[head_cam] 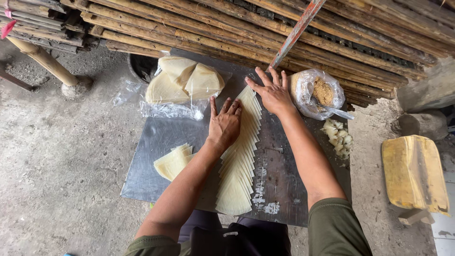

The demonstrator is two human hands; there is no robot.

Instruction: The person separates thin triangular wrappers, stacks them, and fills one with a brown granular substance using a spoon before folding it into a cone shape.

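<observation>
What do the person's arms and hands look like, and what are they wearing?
Both arms are bare from the upper arm down. Short olive-green sleeves cover only the tops. The left hand and right hand are bare too: no gloves, and no rings, watch or bracelets that I can see.

Both hands flat on fanned wrappers

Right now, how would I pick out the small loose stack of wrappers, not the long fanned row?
Start at the metal sheet on the ground. Left of the left hand, which presses the long fanned row, lies a small stack of pale wedge-shaped wrappers. Unlike the bagged wrappers above, it lies bare and untouched.
</observation>
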